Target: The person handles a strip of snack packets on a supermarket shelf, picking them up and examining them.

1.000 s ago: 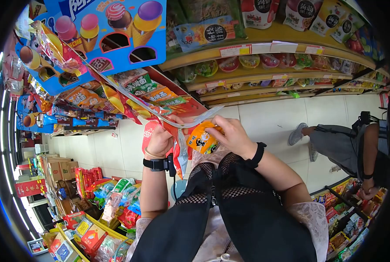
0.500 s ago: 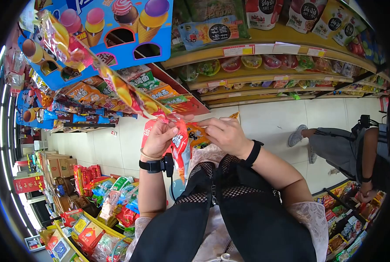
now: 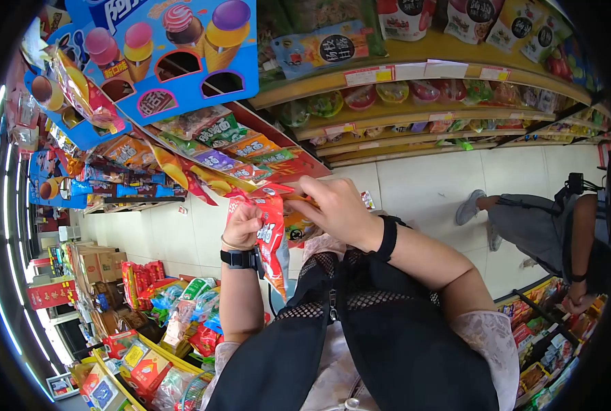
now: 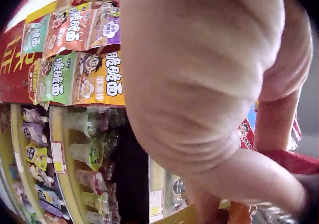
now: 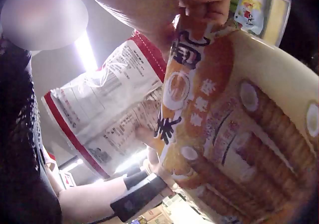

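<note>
My left hand [image 3: 244,222] grips a red snack packet [image 3: 272,240] at its upper side, and the packet hangs down in front of my body. In the right wrist view the white back of that snack packet [image 5: 99,104] shows, with red edges. My right hand [image 3: 343,212] pinches the top of an orange and yellow snack bag [image 5: 214,119] printed with pictures of rolls. In the head view this bag is mostly hidden behind the red packet and my fingers. The left wrist view is largely filled by my left hand [image 4: 199,79].
A strip of red and yellow packets [image 3: 175,168] hangs ahead, near a blue ice-cream display box [image 3: 175,61]. Noodle snack packets [image 3: 223,133] stand below it. Shelves [image 3: 415,68] hold pouches and jelly cups. A person in grey trousers [image 3: 531,219] stands at right. Bagged goods [image 3: 189,308] lie at left.
My right hand has moved up and left toward the left hand, and the orange bag has turned and gone behind the red packet. The red packet now shows its front.
</note>
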Tool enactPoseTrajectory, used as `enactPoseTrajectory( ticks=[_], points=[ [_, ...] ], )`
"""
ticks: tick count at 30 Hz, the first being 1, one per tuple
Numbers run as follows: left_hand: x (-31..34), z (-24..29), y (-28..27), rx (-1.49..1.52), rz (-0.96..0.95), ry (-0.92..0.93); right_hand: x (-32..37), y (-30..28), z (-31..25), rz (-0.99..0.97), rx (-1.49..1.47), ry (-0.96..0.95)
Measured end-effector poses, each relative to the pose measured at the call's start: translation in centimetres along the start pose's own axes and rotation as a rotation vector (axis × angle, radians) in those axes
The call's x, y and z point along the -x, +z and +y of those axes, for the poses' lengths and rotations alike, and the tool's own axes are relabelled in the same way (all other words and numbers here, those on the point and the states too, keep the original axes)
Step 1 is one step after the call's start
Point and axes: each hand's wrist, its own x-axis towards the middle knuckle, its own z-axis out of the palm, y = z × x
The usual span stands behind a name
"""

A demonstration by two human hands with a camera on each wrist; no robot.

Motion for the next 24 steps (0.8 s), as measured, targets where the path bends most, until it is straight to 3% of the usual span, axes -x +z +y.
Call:
enactPoseTrajectory(
  ticks=[3, 10, 13, 15, 20, 24],
  points=[
    [-0.9, -0.9, 0.6, 0.004, 0.024, 0.144, -0.6, -0.1, -0.2, -0.020, -0.031, 0.055],
    [-1.2, -2.3, -3.4, 0.052, 0.013, 0.128, -1.8, -0.4, -1.1, 0.003, -0.007, 0.107],
    [-2.0, -2.1, -0.9, 0.074, 0.022, 0.141, -2.2, -0.4, -0.8, 0.028, -0.032, 0.107],
    [-2.9, -1.3, 3.3, 0.073, 0.246, 0.182, -2.5, -0.8, -0.7, 0.049, -0.062, 0.113],
    [-2.9, -1.4, 1.0, 0.024, -0.014, 0.098, -1.7, -0.8, -0.8, 0.045, -0.042, 0.085],
    [-3.3, -1.7, 3.1, -0.016, 0.147, 0.147, -0.7, -0.8, -0.9, 0.075, -0.069, 0.028]
  ],
)
